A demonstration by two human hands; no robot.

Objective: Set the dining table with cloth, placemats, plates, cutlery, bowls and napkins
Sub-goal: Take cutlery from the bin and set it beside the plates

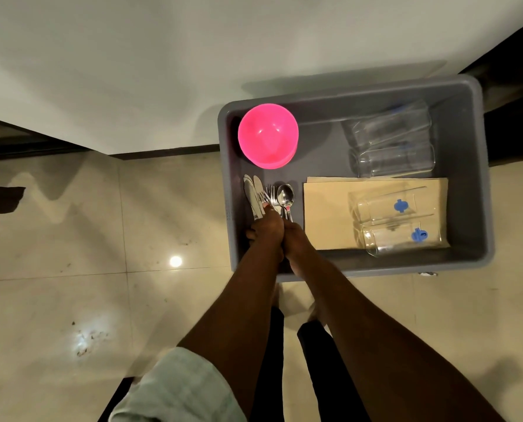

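Both hands, left hand [266, 226] and right hand [295, 239], grip the cutlery [269, 197] handles together.

Grey tub [484, 184] on tiled floor [56, 284] — four clear glasses [391, 159] inside

Hands [280, 231] on cutlery [269, 197] (grey bin [360, 266])

Open bin floor [321, 141] ahead-right of hands [280, 233]; pink bowl [267, 135] straight ahead, glasses [397, 220] blocking right.
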